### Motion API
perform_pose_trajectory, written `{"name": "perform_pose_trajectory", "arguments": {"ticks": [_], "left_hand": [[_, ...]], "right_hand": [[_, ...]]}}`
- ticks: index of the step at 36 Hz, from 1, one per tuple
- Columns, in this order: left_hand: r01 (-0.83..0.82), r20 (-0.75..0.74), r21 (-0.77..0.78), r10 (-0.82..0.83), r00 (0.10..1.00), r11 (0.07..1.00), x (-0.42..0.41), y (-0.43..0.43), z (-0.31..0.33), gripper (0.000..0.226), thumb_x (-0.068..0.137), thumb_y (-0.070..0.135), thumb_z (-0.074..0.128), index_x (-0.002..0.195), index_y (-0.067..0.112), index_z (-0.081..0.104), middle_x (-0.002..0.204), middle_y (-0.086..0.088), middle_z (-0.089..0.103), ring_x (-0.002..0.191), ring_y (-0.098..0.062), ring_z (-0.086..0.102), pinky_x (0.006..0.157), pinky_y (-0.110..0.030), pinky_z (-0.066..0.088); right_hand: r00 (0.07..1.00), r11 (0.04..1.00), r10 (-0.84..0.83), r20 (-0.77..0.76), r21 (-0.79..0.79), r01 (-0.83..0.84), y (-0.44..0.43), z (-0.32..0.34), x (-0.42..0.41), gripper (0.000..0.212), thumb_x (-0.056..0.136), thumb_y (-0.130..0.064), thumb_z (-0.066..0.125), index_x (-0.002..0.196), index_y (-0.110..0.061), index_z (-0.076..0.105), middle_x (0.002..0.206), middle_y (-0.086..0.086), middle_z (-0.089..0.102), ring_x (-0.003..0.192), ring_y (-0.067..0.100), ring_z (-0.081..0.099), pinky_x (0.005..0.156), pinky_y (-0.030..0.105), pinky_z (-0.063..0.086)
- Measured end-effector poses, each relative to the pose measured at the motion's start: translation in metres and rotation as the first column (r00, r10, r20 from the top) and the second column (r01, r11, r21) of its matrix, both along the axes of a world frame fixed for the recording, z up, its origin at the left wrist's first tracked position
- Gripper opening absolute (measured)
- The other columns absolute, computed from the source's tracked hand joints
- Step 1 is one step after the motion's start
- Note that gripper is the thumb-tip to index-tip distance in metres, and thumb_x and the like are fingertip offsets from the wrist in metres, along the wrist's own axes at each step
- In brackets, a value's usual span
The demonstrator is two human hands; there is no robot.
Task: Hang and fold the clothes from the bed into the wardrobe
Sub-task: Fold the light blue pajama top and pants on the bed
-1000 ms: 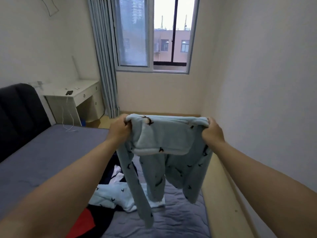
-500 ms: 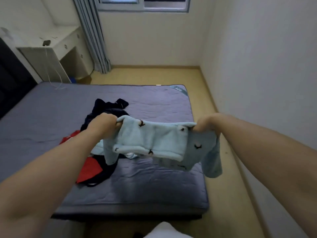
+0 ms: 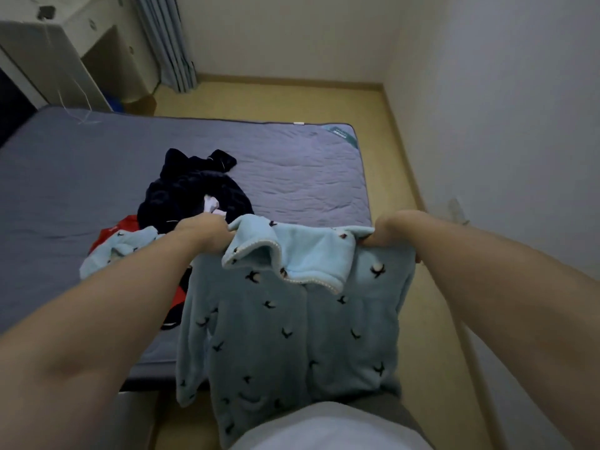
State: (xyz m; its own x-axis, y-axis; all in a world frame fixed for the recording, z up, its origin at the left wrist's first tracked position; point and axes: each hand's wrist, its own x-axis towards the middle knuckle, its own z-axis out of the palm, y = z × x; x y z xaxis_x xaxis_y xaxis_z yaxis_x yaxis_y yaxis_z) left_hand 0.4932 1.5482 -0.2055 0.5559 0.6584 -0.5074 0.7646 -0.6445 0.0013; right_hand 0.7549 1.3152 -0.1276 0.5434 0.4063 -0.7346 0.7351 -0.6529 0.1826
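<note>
We now have the light-blue pyjama top (image 3: pixel 292 336) hanging at full length between our two hands, where a second ago it was doubled over at chest height in front of the window with its sleeves dangling above the mattress. Half a second ago it was lower but still bunched. It has since dropped open, front towards us, with the collar (image 3: pixel 285 254) flopped forward and the hem down near our own body, past the near edge of the bed (image 3: pixel 292 177). The left hand (image 3: pixel 203 233) has its fingers curled tight round one shoulder of the top, and the right hand (image 3: pixel 388 230) is clenched on the other shoulder (its fingertips are tucked under the fabric, but the grip is plain). Our view has also tipped down from the window to the mattress. We judge that the shaking-out is done and the top is ready to be laid flat for folding or put on a hanger. Plenty remains: a dark garment (image 3: pixel 191 193), a red garment (image 3: pixel 126 227) and a second light-blue piece (image 3: pixel 130 246) lie heaped on the bed beside our left arm, and no wardrobe is in sight
</note>
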Motion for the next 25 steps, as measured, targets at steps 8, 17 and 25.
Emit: {"name": "perform_pose_trajectory", "arguments": {"ticks": [8,17,25], "left_hand": [[-0.08,0.0,-0.078,0.081,0.997,0.994,0.037,0.018,-0.073,0.058,0.102,0.054,0.035,0.12,0.008,0.064,0.108,-0.011,0.063,0.088,-0.023,0.048,0.082,-0.034,0.041],[-0.358,0.051,-0.058,0.361,0.931,0.932,0.162,0.097,-0.17,0.038,0.1,0.038,0.033,0.096,0.013,0.061,0.108,-0.013,0.066,0.097,-0.031,0.058,0.084,-0.039,0.05],[-0.632,0.053,0.08,0.63,0.775,0.771,0.293,0.209,-0.324,0.046,0.1,0.047,0.028,0.073,0.015,0.046,0.095,-0.013,0.061,0.082,-0.029,0.05,0.068,-0.037,0.039]], "right_hand": [[0.996,0.996,-0.069,-0.053,0.046,0.071,0.041,-0.087,0.045,0.083,0.095,-0.067,0.04,0.153,-0.008,0.031,0.157,0.016,0.035,0.141,0.033,0.038,0.11,0.041,0.033],[0.986,0.979,-0.092,-0.138,0.166,0.115,0.149,-0.23,0.185,0.054,0.097,-0.055,0.048,0.119,-0.007,0.058,0.117,0.016,0.063,0.094,0.031,0.06,0.069,0.034,0.043],[0.954,0.95,-0.093,-0.284,0.263,0.171,0.3,-0.402,0.333,0.049,0.088,-0.06,0.046,0.082,-0.012,0.056,0.08,0.008,0.059,0.07,0.025,0.058,0.052,0.03,0.04]]}}
